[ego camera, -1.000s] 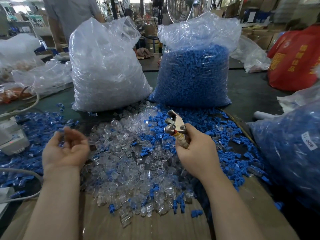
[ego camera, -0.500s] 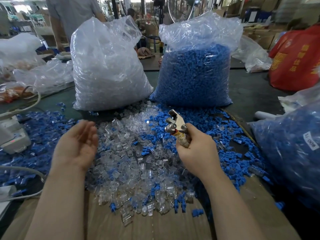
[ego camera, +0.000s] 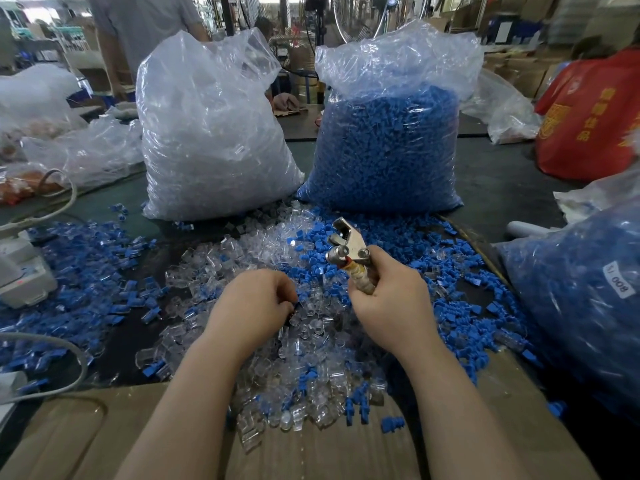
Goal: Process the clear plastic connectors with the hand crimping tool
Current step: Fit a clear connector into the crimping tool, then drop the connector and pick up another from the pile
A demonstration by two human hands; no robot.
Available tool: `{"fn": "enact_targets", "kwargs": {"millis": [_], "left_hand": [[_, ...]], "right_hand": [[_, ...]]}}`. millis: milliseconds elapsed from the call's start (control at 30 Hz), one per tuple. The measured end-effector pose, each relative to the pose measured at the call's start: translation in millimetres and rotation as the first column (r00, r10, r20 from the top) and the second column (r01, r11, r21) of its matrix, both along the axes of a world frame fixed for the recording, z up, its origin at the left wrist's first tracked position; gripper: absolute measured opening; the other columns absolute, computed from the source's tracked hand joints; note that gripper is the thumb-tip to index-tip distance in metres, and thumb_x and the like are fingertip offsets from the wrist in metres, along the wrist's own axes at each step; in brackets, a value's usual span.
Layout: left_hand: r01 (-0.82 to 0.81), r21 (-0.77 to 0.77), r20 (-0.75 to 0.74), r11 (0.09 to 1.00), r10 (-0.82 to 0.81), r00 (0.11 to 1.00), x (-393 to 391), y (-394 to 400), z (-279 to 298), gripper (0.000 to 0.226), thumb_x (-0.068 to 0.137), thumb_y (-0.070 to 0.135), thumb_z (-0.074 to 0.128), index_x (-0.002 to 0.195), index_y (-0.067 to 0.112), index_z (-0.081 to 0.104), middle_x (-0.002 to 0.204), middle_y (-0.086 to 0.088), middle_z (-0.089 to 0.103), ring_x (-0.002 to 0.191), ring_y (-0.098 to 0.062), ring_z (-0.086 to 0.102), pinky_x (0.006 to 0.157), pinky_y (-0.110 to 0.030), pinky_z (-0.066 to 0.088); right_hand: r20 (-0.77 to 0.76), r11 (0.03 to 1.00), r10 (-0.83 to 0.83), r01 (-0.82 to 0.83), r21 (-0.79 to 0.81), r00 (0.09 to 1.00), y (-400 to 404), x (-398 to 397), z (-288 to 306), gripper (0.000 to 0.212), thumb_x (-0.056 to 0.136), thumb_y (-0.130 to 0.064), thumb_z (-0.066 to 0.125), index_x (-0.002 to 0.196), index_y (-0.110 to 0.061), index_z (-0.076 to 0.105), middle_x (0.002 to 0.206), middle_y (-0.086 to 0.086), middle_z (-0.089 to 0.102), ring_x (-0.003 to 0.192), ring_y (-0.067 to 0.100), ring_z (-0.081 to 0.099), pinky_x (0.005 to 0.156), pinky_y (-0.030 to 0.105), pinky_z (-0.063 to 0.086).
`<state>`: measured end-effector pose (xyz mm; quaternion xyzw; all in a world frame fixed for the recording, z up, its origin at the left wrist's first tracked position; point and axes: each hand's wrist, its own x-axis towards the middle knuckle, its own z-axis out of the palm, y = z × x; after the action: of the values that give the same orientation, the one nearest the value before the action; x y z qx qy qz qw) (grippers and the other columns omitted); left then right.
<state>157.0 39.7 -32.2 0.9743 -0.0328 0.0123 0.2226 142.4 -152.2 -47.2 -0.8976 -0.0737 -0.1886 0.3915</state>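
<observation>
Head view: right hand (ego camera: pixel 391 306) grips metal crimping tool (ego camera: pixel 348 245); glossy clear connectors (ego camera: pixel 311 344) heaped.

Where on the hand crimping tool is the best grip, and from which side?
Probably the wrapped handles, taken from below, as the right hand does now: the crimping tool stands upright, its metal head on top, so this leaves the jaws clear for a connector.
</observation>
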Motion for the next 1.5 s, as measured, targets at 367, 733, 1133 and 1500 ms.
{"fn": "enact_targets", "kwargs": {"millis": [367,733,1133,1500], "left_hand": [[0.004,-0.284,0.054,0.959,0.012,0.998,1,-7,0,0.017,0.093,0.019,0.065,0.094,0.036,0.066,0.085,0.015,0.067,0.071,-0.002,0.064,0.060,-0.012,0.047],[0.039,-0.857,0.014,0.513,-0.053,0.999,-8,-13,17,0.024,0.077,0.003,0.079,0.088,0.024,0.075,0.088,0.000,0.077,0.080,-0.014,0.073,0.070,-0.022,0.056],[0.066,-0.848,0.014,0.525,-0.103,0.995,-9,-14,22,0.028,0.077,0.003,0.079,0.092,0.025,0.072,0.088,-0.002,0.078,0.083,-0.017,0.074,0.072,-0.024,0.056],[0.086,-0.072,-0.175,0.994,-0.098,0.980,-6,4,15,0.006,0.083,0.025,0.070,0.080,0.031,0.071,0.077,0.015,0.067,0.068,0.003,0.060,0.059,-0.013,0.042]], "right_hand": [[-0.027,1.000,-0.011,0.012,0.017,1.000,1,2,2,0.020,0.084,-0.026,0.064,0.074,-0.035,0.050,0.063,-0.011,0.058,0.060,0.010,0.054,0.051,0.031,0.041],[-0.041,0.933,0.186,-0.163,0.320,0.982,5,3,4,0.005,0.090,-0.029,0.069,0.091,-0.024,0.068,0.065,-0.009,0.062,0.055,0.008,0.049,0.054,0.037,0.044],[-0.059,0.950,0.176,-0.154,0.272,0.983,8,4,5,0.006,0.089,-0.025,0.070,0.093,-0.022,0.068,0.073,-0.004,0.066,0.064,0.019,0.058,0.061,0.049,0.051],[-0.022,0.958,0.072,-0.063,0.278,0.997,8,3,5,0.009,0.088,-0.032,0.069,0.084,-0.027,0.063,0.067,-0.020,0.060,0.060,0.005,0.053,0.060,0.035,0.048]]}}
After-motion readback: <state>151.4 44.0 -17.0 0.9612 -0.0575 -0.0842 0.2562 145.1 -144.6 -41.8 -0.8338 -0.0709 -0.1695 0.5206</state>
